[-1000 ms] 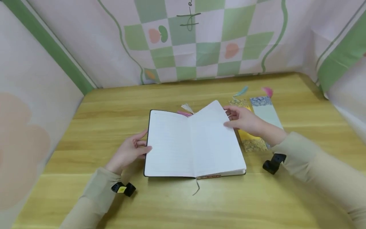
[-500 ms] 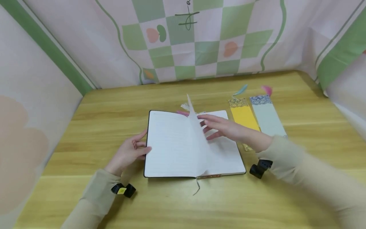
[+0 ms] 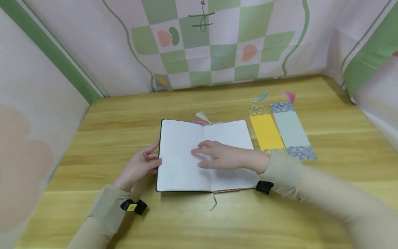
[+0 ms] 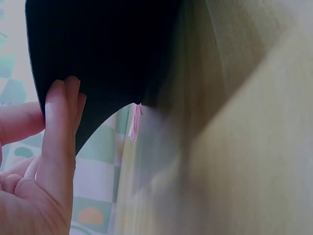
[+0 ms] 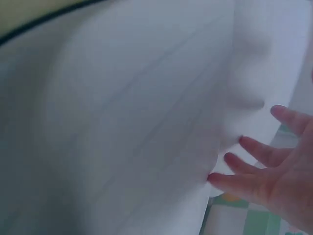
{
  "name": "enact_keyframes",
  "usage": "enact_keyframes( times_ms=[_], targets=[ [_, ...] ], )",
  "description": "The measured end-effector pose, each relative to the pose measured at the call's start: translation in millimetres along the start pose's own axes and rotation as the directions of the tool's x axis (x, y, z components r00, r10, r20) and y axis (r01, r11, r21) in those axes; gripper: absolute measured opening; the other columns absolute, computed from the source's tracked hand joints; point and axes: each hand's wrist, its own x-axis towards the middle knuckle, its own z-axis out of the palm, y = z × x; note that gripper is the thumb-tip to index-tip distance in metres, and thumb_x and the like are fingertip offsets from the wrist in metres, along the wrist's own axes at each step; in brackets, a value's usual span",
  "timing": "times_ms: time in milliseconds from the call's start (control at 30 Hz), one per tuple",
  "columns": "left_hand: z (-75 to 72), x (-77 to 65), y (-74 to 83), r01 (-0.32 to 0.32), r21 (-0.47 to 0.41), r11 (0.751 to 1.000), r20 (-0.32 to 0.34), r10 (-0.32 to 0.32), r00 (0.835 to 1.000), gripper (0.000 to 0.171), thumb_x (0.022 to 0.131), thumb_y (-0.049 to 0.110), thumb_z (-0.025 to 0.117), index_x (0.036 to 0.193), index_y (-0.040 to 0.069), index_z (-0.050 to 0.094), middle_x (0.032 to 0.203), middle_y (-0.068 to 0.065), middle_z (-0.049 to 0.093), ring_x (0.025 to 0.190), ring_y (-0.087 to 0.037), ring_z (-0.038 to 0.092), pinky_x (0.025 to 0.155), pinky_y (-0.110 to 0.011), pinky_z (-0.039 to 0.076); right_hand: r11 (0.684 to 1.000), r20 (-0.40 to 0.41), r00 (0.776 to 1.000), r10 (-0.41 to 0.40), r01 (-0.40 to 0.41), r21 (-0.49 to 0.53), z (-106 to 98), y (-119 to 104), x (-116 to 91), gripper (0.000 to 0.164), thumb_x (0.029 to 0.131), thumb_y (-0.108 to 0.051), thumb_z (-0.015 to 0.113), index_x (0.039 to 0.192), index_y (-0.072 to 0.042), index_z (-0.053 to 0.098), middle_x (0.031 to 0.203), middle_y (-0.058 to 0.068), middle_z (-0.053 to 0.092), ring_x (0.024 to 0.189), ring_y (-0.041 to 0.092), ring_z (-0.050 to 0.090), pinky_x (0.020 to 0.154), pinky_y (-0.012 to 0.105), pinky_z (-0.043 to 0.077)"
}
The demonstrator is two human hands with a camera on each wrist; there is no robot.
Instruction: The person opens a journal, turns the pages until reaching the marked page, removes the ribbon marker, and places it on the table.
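A dark-covered notebook (image 3: 183, 138) lies open on the table, its white pages facing up. My left hand (image 3: 141, 166) pinches the left cover edge, thumb on the page side and fingers beneath. In the left wrist view the black cover (image 4: 102, 49) is tilted up off the wood between thumb and fingers. My right hand (image 3: 220, 155) is spread over the middle of the notebook, fingers extended to the left across the fold. The right wrist view shows its fingertips (image 5: 215, 178) right at the page (image 5: 146, 122). A grey ribbon (image 3: 214, 202) hangs from the spine's near end.
To the right of the notebook lie a yellow bookmark (image 3: 266, 131) with a teal tassel (image 3: 260, 97) and a pale blue bookmark (image 3: 292, 128) with a pink tassel (image 3: 290, 96). White and pink tassels (image 3: 202, 116) stick out past the notebook's far edge. A patterned curtain (image 3: 199, 41) hangs behind the table (image 3: 124, 107).
My right hand has turned a page from right to left and moved left over the fold, letting the page go. The left hand keeps its grip on the cover.
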Motion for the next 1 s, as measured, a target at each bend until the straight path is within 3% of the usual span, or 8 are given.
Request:
enact_keyframes(
  times_ms=[133,233,333,467,1000],
  targets=[
    [-1.9,-1.1,0.4,0.003,-0.045,0.999,0.015,-0.003,1.0,0.062,0.098,0.009,0.05,0.151,0.013,0.02,0.111,-0.017,0.065,0.081,-0.01,0.063,0.071,-0.026,0.055,0.994,0.053,0.999,0.003,0.003,-0.106,5,-5,5,0.058,0.094,-0.042,0.055,0.144,-0.017,0.041,0.155,0.018,0.023,0.142,0.034,0.022,0.115,0.049,0.022],
    [-2.7,-1.8,0.9,0.02,-0.08,0.997,0.017,-0.019,1.0,0.058,0.1,0.014,0.047,0.151,0.012,0.021,0.096,-0.007,0.065,0.075,-0.01,0.061,0.068,-0.024,0.054,0.98,0.07,0.998,0.006,0.008,-0.197,10,-7,9,0.061,0.093,-0.043,0.056,0.146,-0.02,0.039,0.156,0.017,0.019,0.143,0.036,0.019,0.113,0.055,0.021],
    [-2.5,-1.7,1.0,0.028,-0.066,0.997,0.017,-0.027,1.0,0.063,0.097,0.016,0.054,0.151,0.012,0.021,0.09,-0.001,0.065,0.075,-0.01,0.061,0.068,-0.025,0.054,0.963,0.081,0.996,0.028,-0.006,-0.271,14,-7,12,0.064,0.091,-0.042,0.059,0.148,-0.023,0.035,0.156,0.017,0.018,0.141,0.041,0.019,0.108,0.064,0.021],
    [-1.7,-1.1,-0.5,0.042,0.001,0.999,-0.002,-0.042,0.999,0.072,0.092,0.012,0.062,0.151,0.014,0.021,0.095,-0.003,0.068,0.08,-0.01,0.062,0.072,-0.027,0.055,0.948,0.092,0.994,0.055,-0.023,-0.317,18,-8,13,0.067,0.091,-0.041,0.06,0.149,-0.026,0.031,0.157,0.015,0.015,0.14,0.046,0.019,0.104,0.069,0.021],
    [-0.5,-1.3,-2.5,0.067,0.083,0.994,-0.038,-0.064,0.997,0.07,0.092,0.012,0.062,0.151,0.017,0.024,0.103,-0.009,0.068,0.084,-0.012,0.064,0.075,-0.03,0.055,0.911,0.113,0.989,0.091,-0.037,-0.41,17,-13,13,0.067,0.091,-0.047,0.058,0.149,-0.031,0.029,0.158,0.01,0.014,0.14,0.044,0.022,0.104,0.068,0.025]
  ],
)
